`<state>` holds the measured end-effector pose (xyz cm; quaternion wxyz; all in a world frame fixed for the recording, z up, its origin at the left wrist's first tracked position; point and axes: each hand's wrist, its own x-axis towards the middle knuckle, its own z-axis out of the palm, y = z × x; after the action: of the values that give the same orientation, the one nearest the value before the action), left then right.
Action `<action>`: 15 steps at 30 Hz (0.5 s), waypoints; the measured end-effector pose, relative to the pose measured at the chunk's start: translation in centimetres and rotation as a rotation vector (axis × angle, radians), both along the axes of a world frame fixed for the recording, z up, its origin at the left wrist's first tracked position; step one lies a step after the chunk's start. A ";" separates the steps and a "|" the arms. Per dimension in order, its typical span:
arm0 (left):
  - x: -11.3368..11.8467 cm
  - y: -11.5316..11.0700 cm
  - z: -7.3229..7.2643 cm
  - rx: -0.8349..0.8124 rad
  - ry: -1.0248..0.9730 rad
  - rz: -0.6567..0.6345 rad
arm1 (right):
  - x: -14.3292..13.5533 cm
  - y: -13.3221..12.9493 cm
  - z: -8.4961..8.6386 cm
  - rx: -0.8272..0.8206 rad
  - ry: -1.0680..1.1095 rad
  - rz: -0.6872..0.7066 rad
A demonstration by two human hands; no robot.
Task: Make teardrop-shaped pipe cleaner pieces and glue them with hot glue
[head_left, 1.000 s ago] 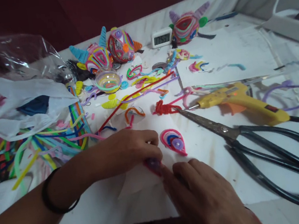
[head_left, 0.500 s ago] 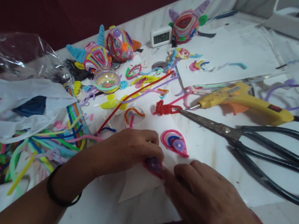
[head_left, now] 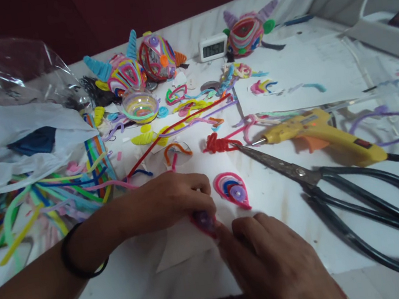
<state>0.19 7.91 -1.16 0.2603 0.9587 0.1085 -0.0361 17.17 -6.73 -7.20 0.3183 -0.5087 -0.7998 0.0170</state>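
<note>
We have the pink teardrop (head_left: 205,222) between both hands, long axis slanting down-right toward the right hand (head_left: 271,253). Left hand (head_left: 171,196): fingers pinched closed on its upper end; right: fingertips at its lower tip, grip unclear.

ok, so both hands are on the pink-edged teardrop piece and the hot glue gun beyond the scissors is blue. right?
No: the hot glue gun is yellow, not blue; see the head view. It does lie beyond the scissors, with left hand and right hand on the pink-edged teardrop piece.
</note>
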 end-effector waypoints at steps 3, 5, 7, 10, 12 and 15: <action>-0.1 -0.1 -0.2 0.017 -0.030 0.012 | 0.2 0.1 0.4 -0.027 -0.051 0.061; -0.3 -0.2 -0.3 0.016 -0.037 0.018 | 0.3 0.1 0.6 -0.021 -0.058 0.055; -0.4 -0.2 -0.4 0.003 -0.048 0.018 | 0.2 0.1 0.6 -0.010 -0.057 0.041; -0.5 -0.2 -0.6 -0.028 -0.072 0.022 | 0.1 0.1 0.6 -0.024 -0.077 0.050; -0.6 -0.1 -0.8 -0.053 -0.090 0.021 | 0.1 0.1 0.7 -0.034 -0.099 0.061; -0.7 0.0 -1.0 -0.079 -0.127 0.022 | 0.1 0.3 1.0 -0.034 -0.129 0.062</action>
<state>-0.49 7.90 -2.17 0.3045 0.9469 0.1006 0.0235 17.32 -6.42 -6.23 0.2564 -0.4890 -0.8337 0.0077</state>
